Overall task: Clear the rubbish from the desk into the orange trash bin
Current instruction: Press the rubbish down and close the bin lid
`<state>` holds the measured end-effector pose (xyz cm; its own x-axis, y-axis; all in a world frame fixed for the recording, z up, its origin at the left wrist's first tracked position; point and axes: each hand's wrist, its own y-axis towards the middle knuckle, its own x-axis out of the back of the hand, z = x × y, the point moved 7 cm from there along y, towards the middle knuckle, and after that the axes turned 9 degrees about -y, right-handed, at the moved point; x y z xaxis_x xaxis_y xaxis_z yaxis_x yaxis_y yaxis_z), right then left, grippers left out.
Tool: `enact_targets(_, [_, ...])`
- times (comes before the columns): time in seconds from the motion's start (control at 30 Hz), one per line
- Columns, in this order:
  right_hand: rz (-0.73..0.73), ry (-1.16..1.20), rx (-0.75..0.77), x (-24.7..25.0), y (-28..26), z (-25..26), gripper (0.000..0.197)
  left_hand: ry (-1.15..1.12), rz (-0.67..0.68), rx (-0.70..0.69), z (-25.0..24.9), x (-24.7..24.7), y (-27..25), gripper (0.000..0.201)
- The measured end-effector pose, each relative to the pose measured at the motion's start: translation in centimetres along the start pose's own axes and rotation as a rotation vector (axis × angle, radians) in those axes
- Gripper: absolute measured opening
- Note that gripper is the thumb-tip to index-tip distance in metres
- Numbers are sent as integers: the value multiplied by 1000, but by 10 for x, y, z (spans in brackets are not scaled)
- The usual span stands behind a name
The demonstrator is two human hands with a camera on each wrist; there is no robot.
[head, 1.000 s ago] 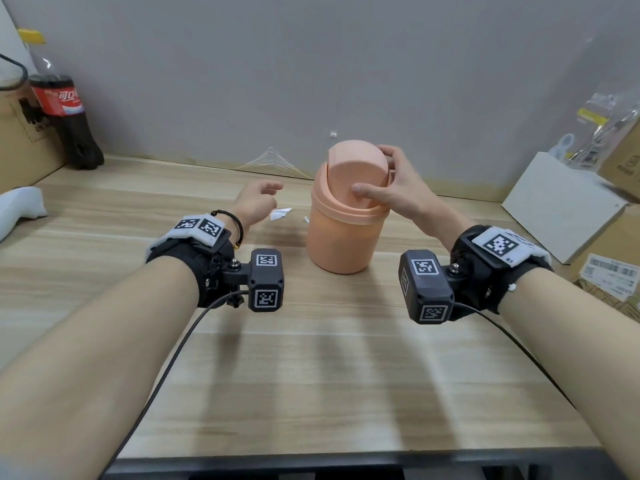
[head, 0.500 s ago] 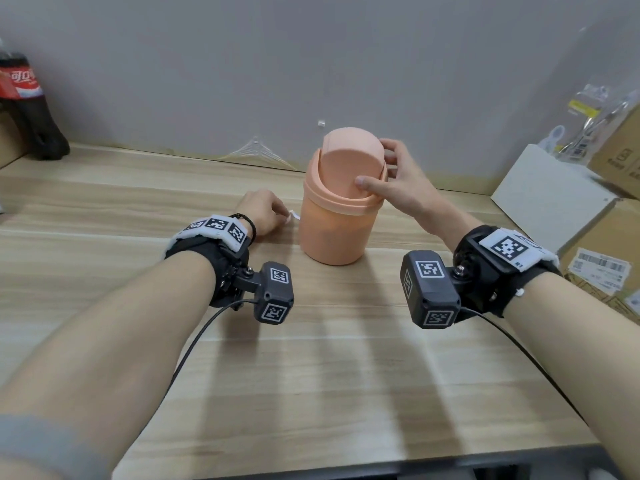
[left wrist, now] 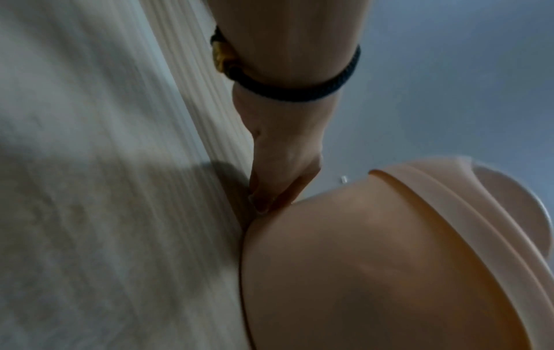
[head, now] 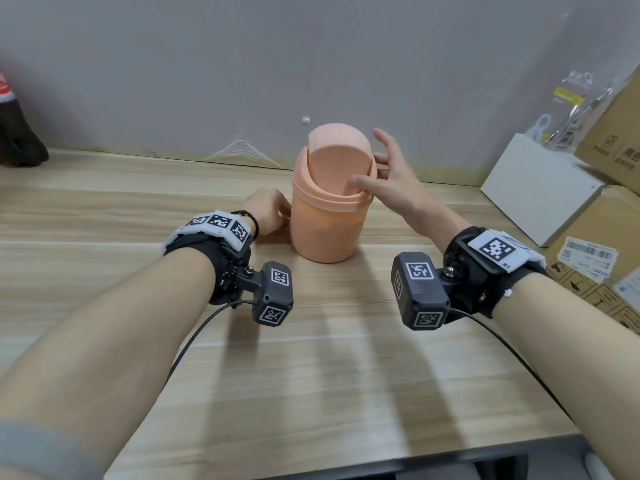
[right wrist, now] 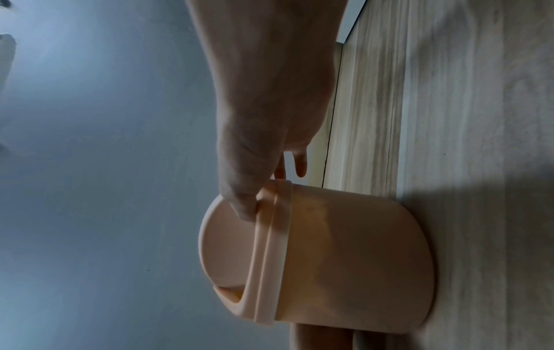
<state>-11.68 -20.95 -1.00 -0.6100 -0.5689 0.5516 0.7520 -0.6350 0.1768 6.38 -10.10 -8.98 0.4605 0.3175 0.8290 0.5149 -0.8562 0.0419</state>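
My left hand has reached the paper scrap, fingers pinched, scrap hidden; my right hand has spread wide, thumb tipping the bin lid for dropping.

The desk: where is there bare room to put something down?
The near desk, between the two forearms and in front of the orange bin, is bare wood. So is the far left, toward the cola bottle. It is crowded around the bin, where both hands are, and at the right, by the white box and cartons.
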Motion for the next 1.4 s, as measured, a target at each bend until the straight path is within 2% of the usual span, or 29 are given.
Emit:
enact_targets(0.1, [1, 25, 31, -3, -4, 5, 71, 75, 4, 20, -5, -2, -2, 21])
enact_targets(0.17, [-15, 23, 40, -4, -5, 9, 57, 100, 10, 28, -4, -2, -2, 19])
enact_targets(0.27, [-31, 32, 34, -4, -5, 10, 49, 123, -13, 22, -1, 1, -4, 20])
enact_targets(0.5, [-64, -42, -73, 2, -8, -2, 46, 88, -49, 73, 14, 9, -11, 15])
enact_targets(0.67, [-132, -147, -147, 20, -13, -5, 56, -27, -29, 86, 12, 8, -12, 17])
enact_targets(0.83, [-163, -262, -186, 41, -21, -14, 52, -120, -26, 53, -2, -5, -7, 28])
enact_targets(1.03, [-120, -225, -274, 54, -35, -32, 49, -8, -19, 36, -24, -19, 4, 47])
enact_targets(1.13, [-93, -168, -309, 56, -40, -38, 46, 61, -15, 34, -32, -24, 8, 41])
enact_targets(1.27, [-50, -160, -327, 51, -40, -42, 32, 93, -4, 36, -36, -24, 7, 34])
enact_targets(1.4, [-45, -82, -344, 43, -42, -42, 33, 108, -5, 25, -32, -21, 3, 26])
